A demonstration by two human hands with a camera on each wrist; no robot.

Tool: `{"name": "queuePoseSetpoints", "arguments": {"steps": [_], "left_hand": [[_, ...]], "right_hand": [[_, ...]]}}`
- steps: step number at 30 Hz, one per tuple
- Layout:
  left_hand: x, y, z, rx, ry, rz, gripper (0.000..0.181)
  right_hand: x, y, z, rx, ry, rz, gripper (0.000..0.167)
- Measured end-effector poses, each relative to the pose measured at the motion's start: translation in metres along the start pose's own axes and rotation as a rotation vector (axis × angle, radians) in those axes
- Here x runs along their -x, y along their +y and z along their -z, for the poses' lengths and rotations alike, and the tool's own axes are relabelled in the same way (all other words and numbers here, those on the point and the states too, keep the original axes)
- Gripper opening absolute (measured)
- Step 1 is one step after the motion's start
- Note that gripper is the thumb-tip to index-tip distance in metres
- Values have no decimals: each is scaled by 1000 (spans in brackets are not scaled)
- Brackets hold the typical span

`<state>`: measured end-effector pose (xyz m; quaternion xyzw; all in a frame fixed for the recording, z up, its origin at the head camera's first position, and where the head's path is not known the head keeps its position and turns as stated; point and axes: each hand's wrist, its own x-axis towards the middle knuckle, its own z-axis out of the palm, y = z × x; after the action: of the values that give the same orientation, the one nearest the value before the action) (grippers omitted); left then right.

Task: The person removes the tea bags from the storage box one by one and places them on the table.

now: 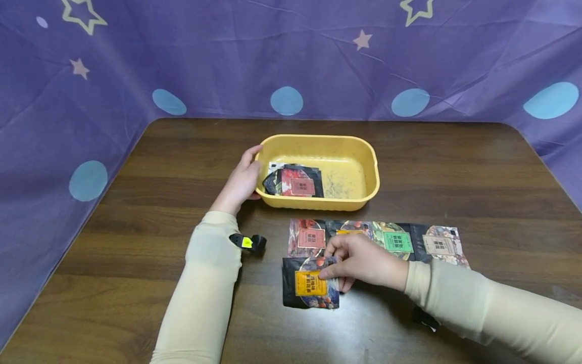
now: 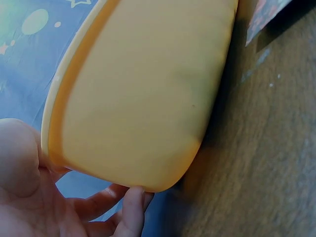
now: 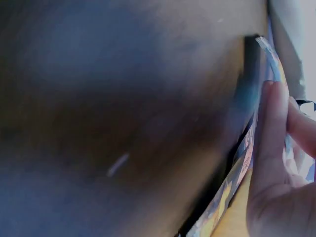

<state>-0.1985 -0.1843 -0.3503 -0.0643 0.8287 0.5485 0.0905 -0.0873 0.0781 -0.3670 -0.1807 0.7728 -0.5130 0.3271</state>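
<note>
A yellow plastic basin (image 1: pixel 359 203) stands on the table, with several flat packets (image 1: pixel 294 183) lying at its left end. My left hand (image 1: pixel 241 183) grips the basin's left end; in the left wrist view its fingers (image 2: pixel 132 210) touch the outer wall. My right hand (image 1: pixel 364 260) pinches a black packet with an orange label (image 1: pixel 311 284) by its right edge, thumb on the front. This packet is held in front of a row of packets, partly covered by the hand. In the right wrist view the packet (image 3: pixel 271 59) shows edge-on between thumb and fingers.
In the row lie a red-labelled packet (image 1: pixel 306 237), another orange-labelled one (image 1: pixel 349 227), a green-labelled one (image 1: pixel 396 241) and a beige-labelled one (image 1: pixel 438 245). Brown wooden table (image 1: pixel 136 263) surrounds them. A purple curtain with stars (image 1: pixel 227 60) hangs behind.
</note>
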Motion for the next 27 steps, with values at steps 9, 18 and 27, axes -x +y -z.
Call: {"name": "queuePoseSetpoints", "arguments": {"steps": [9,18,27], "left_hand": [[-1,-1,1,-1,-1,2,52],[-3,-2,0,-1,-1,4,52],[-3,-3,0,10,-4,-1,52]], "right_hand": [[0,-1,-2,315,54,86,21],[-5,2,-4,416,69,102,20],[-9,3,-2,373,99,102,14]]}}
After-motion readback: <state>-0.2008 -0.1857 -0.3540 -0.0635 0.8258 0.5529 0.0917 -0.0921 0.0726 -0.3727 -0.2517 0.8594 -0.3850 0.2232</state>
